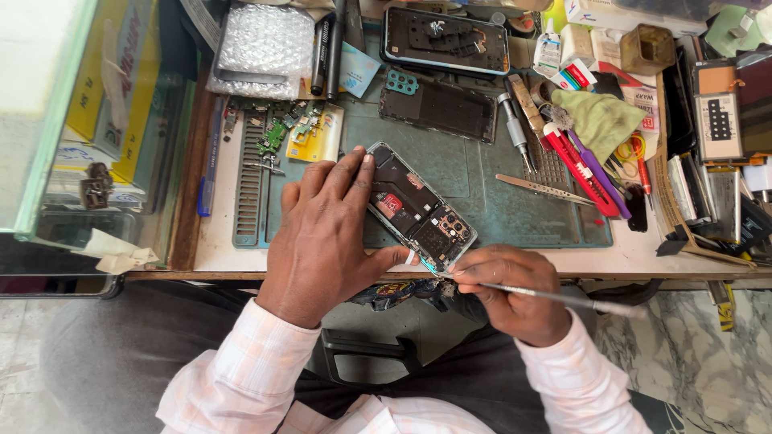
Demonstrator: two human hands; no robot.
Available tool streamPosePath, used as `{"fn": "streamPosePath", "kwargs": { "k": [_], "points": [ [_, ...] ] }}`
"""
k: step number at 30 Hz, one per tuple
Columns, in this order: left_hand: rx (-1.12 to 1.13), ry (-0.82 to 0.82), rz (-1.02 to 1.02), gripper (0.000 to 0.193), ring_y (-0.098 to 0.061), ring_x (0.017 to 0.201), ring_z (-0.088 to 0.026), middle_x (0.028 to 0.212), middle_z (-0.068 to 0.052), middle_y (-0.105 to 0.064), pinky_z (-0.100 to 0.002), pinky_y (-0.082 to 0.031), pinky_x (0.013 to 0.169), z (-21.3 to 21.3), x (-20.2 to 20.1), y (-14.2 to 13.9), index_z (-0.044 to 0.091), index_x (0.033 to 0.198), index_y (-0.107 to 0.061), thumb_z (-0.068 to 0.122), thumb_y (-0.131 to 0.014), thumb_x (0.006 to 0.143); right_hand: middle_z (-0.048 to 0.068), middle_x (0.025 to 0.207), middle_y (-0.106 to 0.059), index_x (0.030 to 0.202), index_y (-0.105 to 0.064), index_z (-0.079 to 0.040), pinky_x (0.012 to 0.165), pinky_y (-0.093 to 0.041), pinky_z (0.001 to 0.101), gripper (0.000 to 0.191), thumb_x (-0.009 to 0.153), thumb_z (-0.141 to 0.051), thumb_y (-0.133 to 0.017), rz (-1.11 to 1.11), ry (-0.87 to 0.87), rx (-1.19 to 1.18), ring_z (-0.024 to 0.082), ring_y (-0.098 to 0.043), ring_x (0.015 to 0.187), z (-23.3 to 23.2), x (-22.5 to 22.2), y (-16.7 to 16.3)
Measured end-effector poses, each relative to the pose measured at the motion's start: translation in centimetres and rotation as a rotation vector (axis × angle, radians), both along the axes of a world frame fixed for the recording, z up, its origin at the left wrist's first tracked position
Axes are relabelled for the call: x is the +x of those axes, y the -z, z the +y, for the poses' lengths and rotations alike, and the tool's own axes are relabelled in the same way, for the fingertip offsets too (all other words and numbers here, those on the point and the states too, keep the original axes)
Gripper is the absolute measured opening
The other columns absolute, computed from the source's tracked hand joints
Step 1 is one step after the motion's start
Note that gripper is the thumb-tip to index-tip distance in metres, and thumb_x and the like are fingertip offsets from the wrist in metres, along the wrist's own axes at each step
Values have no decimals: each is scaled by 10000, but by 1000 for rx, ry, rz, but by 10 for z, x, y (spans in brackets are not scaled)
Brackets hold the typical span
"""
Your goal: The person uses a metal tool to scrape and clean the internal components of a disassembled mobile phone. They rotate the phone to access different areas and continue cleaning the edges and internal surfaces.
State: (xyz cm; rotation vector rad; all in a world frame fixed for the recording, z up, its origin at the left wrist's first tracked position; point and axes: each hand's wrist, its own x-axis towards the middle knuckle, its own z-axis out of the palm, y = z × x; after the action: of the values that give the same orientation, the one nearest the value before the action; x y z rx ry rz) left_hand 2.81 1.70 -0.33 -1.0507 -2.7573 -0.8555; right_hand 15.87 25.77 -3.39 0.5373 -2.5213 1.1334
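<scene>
Head view looks down on an opened phone (420,210) lying slantwise at the near edge of the tabletop (221,241), its back off and its inner boards and camera cluster bared; the left hand (322,237) lies over the phone's upper left end, its grip clamped on the frame with the thumb along the near side and the fingers over the far edge; the right hand (508,293) sits just beside the phone's lower right corner, its grip pinched on a thin metal tool (555,298) whose tip touches that corner, the handle running off to the right; under the phone lies a dark green work mat (490,201); on the mat, beyond the phone, rests a removed black back frame (439,108) and, farther off, a second phone (446,40); to the right lie tweezers (539,187), a screwdriver (515,128) and a green cloth (599,119); at the far left sits a bubble-wrap pouch (261,50).
</scene>
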Motion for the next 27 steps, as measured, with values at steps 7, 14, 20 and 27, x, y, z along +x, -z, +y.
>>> {"fn": "streamPosePath", "kwargs": {
  "k": [7, 14, 20, 27],
  "points": [
    [13, -6, 26, 1129, -437, 1325, -344, 1496, -151, -488, -474, -359, 1035, 0, 0, 3, -54, 1408, -508, 527, -918, 532, 140, 1029, -766, 1029, -679, -31, 843, -623, 322, 137, 990, -160, -709, -34, 58, -288, 223, -770, 952, 2, 11, 15],
    [7, -9, 41, 1133, -443, 1312, -334, 1500, -143, -477, -471, -365, 1003, 0, 2, 2, -54, 1406, -508, 547, -911, 534, 124, 1024, -763, 1019, -661, -50, 815, -617, 309, 94, 992, -137, -683, -110, -8, -188, 196, -771, 935, 12, 7, 9],
    [-13, -10, 12, 1130, -444, 1310, -328, 1497, -139, -478, -470, -365, 990, 1, 2, 2, -52, 1402, -506, 542, -913, 531, 137, 1009, -754, 1019, -687, -39, 796, -611, 319, 62, 976, -83, -691, -219, -56, -184, 232, -768, 924, 15, -1, -5],
    [3, -7, 23, 1138, -442, 1308, -334, 1489, -166, -481, -466, -366, 998, 2, 2, 0, -69, 1384, -514, 533, -925, 510, 91, 932, -768, 988, -704, -53, 704, -608, 303, 107, 900, -98, -743, -133, 33, 59, 195, -775, 808, 0, 1, -19]
  ]
}}
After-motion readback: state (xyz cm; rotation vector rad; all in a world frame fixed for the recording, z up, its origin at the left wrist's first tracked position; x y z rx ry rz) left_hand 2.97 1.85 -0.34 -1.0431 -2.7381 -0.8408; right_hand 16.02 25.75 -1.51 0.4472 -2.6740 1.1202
